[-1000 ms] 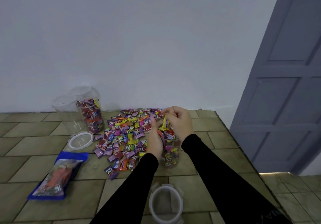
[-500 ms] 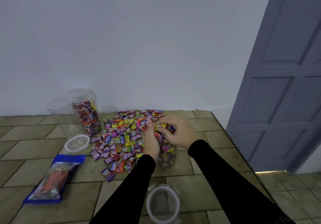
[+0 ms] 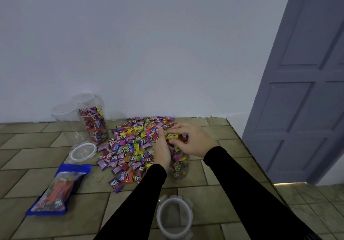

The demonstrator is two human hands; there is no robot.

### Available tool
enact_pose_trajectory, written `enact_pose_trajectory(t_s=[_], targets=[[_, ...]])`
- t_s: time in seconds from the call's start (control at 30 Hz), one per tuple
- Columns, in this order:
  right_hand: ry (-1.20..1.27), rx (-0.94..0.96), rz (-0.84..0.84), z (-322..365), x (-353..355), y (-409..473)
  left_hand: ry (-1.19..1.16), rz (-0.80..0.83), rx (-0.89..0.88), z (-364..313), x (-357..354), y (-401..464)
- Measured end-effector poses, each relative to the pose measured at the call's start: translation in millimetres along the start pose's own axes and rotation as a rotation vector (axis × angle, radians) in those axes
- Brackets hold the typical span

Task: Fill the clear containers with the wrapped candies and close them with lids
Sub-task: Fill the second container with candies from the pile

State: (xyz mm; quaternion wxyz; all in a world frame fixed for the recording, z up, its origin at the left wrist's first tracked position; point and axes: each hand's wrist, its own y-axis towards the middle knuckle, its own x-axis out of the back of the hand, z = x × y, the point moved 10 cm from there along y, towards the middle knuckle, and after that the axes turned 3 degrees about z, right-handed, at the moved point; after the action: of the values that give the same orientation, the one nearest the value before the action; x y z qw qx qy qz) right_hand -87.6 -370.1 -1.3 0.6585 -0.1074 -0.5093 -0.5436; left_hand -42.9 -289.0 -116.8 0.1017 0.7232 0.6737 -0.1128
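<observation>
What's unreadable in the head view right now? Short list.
- Jar mouth and fill level: hidden by the left hand and right hand.
- Near lid: its latches blend into the tile, cut partly by a sleeve.
- Two empty jars at the wall: overlapping, outlines faint.
- Bag contents: glare, blurred.

We see the left hand (image 3: 162,151) covering the near container (image 3: 179,167)'s left wall, its fingers hidden. The near lid (image 3: 174,219) runs off the bottom edge, and print on the blue bag (image 3: 57,189) by the floor's left edge is blurred.
</observation>
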Motion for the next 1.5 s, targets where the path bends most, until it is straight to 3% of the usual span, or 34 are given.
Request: enact_pose_trajectory(t_s=[0.2,0.43,0.77,0.9,1.1,1.3,1.5], targets=[[0.024,-0.021,-0.017,-5.6,4.1,2.4,0.101,-0.08,0.021,-8.6,5.1,-10.2],[0.039,0.002,-0.113,-9.1,22.8,-4.7,0.106,-0.051,0.067,6.8,8.7,-2.1],[0.03,-0.003,0.014,-6.9,10.1,5.1,0.132,-0.125,0.083,-0.1,14.0,-7.3],[0.019,-0.005,-0.029,-0.8,21.2,5.4,0.076,-0.007,0.107,1.6,2.8,-5.5],[-0.091,-0.131,0.181,-5.1,-5.0,10.1,0.017,-0.035,0.104,7.8,7.4,1.1],[-0.067,-0.064,0.027,4.0,14.4,7.2,0.032,-0.033,0.122,-0.6,4.7,-7.0],[-0.115,-0.181,0.152,-8.4,2.9,8.4,0.115,-0.002,0.082,-14.9,-2.6,-19.1]])
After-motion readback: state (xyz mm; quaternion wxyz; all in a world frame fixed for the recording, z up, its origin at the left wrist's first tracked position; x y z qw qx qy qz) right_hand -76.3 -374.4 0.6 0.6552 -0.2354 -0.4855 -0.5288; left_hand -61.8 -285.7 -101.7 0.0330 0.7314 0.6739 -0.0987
